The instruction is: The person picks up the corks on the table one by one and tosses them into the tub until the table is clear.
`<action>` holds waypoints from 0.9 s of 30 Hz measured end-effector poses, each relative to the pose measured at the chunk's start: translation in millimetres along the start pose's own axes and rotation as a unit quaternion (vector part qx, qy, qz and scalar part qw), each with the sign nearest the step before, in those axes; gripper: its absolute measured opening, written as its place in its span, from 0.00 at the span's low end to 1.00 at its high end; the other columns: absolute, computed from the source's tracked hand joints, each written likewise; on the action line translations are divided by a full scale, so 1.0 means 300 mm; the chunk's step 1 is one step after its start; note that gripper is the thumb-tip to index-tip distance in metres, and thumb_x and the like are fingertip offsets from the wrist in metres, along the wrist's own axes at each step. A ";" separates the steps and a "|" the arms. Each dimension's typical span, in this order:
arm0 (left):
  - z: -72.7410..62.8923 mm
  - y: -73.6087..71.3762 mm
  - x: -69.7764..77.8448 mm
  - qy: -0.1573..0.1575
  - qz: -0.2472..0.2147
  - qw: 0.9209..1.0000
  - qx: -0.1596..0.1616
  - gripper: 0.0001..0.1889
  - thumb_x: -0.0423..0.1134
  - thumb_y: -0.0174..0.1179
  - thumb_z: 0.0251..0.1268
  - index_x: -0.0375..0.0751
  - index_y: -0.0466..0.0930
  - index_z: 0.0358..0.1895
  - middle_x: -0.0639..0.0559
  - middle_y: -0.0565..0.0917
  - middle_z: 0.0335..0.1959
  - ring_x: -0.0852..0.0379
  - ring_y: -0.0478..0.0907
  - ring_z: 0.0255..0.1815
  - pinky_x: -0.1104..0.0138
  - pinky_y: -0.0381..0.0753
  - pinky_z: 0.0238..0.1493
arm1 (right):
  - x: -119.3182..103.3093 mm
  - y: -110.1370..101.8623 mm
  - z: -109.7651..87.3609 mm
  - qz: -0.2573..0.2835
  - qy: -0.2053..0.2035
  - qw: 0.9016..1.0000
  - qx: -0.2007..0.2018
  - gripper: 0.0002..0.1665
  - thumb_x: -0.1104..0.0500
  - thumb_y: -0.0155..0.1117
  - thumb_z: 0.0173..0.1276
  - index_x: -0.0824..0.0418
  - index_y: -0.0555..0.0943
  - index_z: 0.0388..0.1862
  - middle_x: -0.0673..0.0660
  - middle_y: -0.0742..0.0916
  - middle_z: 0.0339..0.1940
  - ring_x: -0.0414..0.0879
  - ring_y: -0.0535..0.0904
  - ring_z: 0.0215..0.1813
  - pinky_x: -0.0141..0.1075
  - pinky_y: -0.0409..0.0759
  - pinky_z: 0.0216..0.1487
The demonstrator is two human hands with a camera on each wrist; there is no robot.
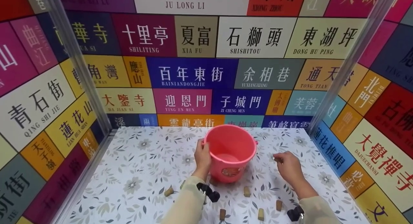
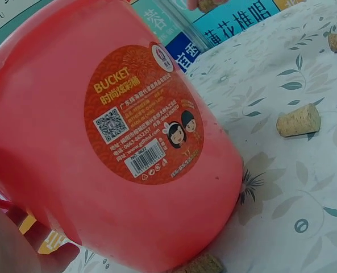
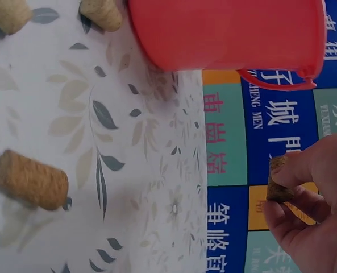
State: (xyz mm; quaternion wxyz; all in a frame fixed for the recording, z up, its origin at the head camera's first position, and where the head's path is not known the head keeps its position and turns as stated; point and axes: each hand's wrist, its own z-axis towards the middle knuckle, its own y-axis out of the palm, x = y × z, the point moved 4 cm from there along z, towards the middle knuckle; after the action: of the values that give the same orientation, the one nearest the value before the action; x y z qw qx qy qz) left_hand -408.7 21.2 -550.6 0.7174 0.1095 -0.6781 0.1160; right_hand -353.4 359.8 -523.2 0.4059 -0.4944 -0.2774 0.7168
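Note:
A pink plastic bucket (image 1: 229,172) with a round red label (image 2: 145,114) stands in the middle of the patterned tabletop, its mouth tipped toward me. My left hand (image 1: 202,157) grips its left side at the rim; in the left wrist view part of that hand (image 2: 20,244) shows at the lower left. Off to the bucket's right, my right hand (image 1: 288,167) is raised above the table. Between thumb and fingers it pinches a small cork stopper (image 3: 279,179), clearest in the right wrist view.
Several loose corks lie on the near part of the table, among them a cork (image 1: 246,191) in front of the bucket, a cork (image 1: 168,191) to the left and a cork (image 1: 279,205) to the right. Printed walls (image 1: 193,72) enclose the back and both sides.

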 end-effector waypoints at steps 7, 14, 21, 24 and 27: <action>0.002 0.007 0.002 0.001 -0.004 1.000 0.007 0.12 0.41 0.51 0.76 0.43 0.81 0.53 0.35 0.83 0.44 0.49 0.80 0.42 0.65 0.77 0.42 | -0.061 -0.021 0.066 -0.026 -0.053 0.997 0.040 0.13 0.73 0.66 0.65 0.69 0.90 0.47 0.66 0.87 0.38 0.64 0.84 0.43 0.61 0.81 0.51; -0.002 0.008 -0.004 -0.013 -0.008 1.000 0.003 0.13 0.42 0.50 0.77 0.44 0.81 0.54 0.36 0.82 0.44 0.54 0.78 0.40 0.66 0.76 0.41 | -0.097 -0.037 0.102 -0.030 -0.066 0.996 0.051 0.14 0.72 0.65 0.67 0.69 0.90 0.49 0.66 0.86 0.37 0.65 0.84 0.42 0.61 0.81 0.49; -0.003 0.011 -0.006 -0.016 -0.007 1.000 -0.006 0.13 0.42 0.50 0.79 0.44 0.81 0.55 0.38 0.82 0.45 0.51 0.79 0.43 0.66 0.76 0.42 | -0.122 -0.054 0.131 -0.019 -0.039 0.998 0.050 0.14 0.69 0.65 0.71 0.68 0.89 0.53 0.66 0.85 0.41 0.63 0.84 0.45 0.60 0.81 0.50; -0.003 0.009 -0.003 -0.012 -0.002 1.000 -0.005 0.13 0.41 0.49 0.79 0.43 0.81 0.55 0.39 0.81 0.42 0.53 0.77 0.41 0.66 0.75 0.42 | -0.134 -0.058 0.144 -0.010 -0.039 0.998 0.049 0.14 0.69 0.65 0.71 0.68 0.89 0.53 0.65 0.86 0.40 0.63 0.84 0.44 0.59 0.81 0.50; -0.005 0.009 -0.004 -0.009 0.000 1.000 -0.006 0.13 0.41 0.49 0.79 0.43 0.81 0.54 0.40 0.81 0.41 0.54 0.77 0.40 0.66 0.75 0.42 | -0.143 -0.059 0.151 -0.002 -0.035 0.998 0.046 0.15 0.69 0.64 0.72 0.68 0.89 0.54 0.65 0.86 0.40 0.62 0.84 0.44 0.58 0.82 0.50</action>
State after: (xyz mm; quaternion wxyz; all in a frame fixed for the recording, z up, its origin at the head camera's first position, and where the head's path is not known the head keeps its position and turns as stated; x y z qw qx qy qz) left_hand -408.3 24.0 -551.8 0.7117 0.1062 -0.6855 0.1108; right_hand -382.5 332.6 -472.1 0.4202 -0.4494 -0.2592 0.7445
